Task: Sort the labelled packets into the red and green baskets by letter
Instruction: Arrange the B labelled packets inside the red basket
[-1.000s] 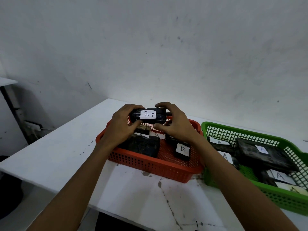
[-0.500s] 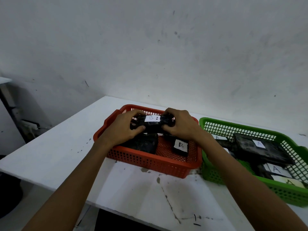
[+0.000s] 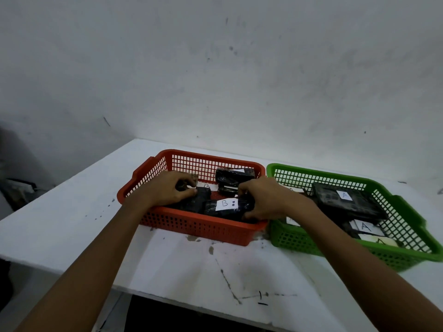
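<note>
Head view: red basket [image 3: 191,227] sits on the white counter [image 3: 72,224], w/ green basket [image 3: 309,169] just beside it on the right. Both hands are inside the red basket.

B packet [image 3: 227,207], black wrap w/ a white label reading "B" plus two dots, lies in the front-right part of the red basket, label up. Right hand [image 3: 266,200] grips its right end: fingers [image 3: 243,189] curled over the top, thumb at the front edge, clamped on it.

Left hand [image 3: 165,188] is at the basket's left side, off the B packet. Its fingers [image 3: 184,182] are curled down onto another dark packet [image 3: 194,203] lying just left of the B packet. Can't tell if that one is gripped or only touched.

A third black packet [image 3: 233,179] sits toward the basket's back wall, btwn the two hands.

Green basket holds several dark packets w/ "A" labels. The large A packet [image 3: 345,200] lies tilted on top of the others.

Counter front has dark scuffs & scratch marks [image 3: 227,283]. Wall [image 3: 215,68] behind is plain grey-white.
</note>
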